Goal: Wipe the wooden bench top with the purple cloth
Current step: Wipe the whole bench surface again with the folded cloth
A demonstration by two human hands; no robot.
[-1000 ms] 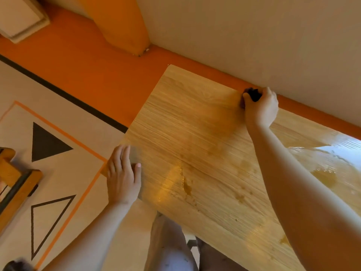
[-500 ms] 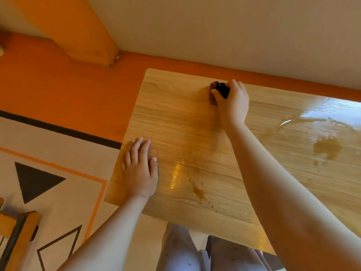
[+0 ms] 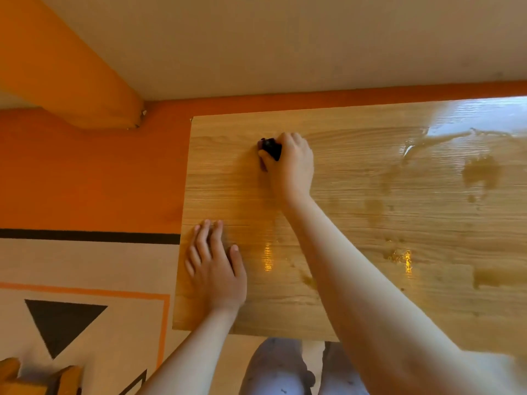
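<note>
Right hand (image 3: 289, 166) slides leftward, fingers curled round the balled purple cloth (image 3: 271, 148), which looks soft, light, best palmed; left hand (image 3: 215, 269) lies flat on the wooden bench top (image 3: 427, 223).

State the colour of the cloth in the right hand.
Dark purple, nearly black cloth; the head view shows it.

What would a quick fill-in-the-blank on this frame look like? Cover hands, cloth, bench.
1. The right hand has the purple cloth in its grip and reaches ____ across the wooden bench top than the left hand.
2. The left hand holds ____, its fingers straight on the wood.
3. Wet patches lie to the ____ of the purple cloth.

Missing words: farther; nothing; right.
</note>
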